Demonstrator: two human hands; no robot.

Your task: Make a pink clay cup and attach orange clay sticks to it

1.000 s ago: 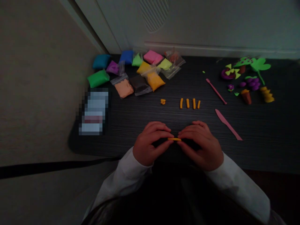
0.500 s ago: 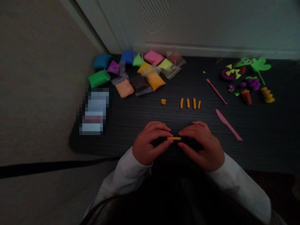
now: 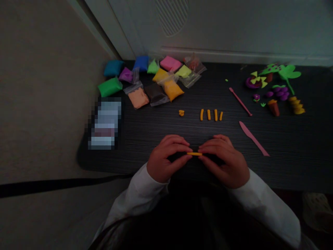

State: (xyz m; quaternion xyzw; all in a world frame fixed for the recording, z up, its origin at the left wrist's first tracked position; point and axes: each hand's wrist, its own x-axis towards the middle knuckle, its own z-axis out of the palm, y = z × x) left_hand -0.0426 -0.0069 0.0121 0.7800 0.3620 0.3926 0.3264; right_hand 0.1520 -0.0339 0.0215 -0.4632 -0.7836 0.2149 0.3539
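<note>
A thin orange clay roll (image 3: 194,153) is held level above the near edge of the dark table (image 3: 286,146). My left hand (image 3: 166,158) pinches its left end and my right hand (image 3: 223,159) pinches its right end, fingers curled. Beyond my hands, several short orange clay sticks (image 3: 211,115) lie side by side, with a small orange clay lump (image 3: 181,112) to their left.
Several coloured clay bags (image 3: 151,80) are heaped at the back left. A pink knife tool (image 3: 253,138) and a thin pink stick tool (image 3: 239,101) lie to the right. Finished clay figures (image 3: 275,86) stand at the back right. A blurred flat object (image 3: 105,123) lies on the left.
My fingertips have closed in slightly, so less of the orange roll shows between them. Nothing else has moved.
</note>
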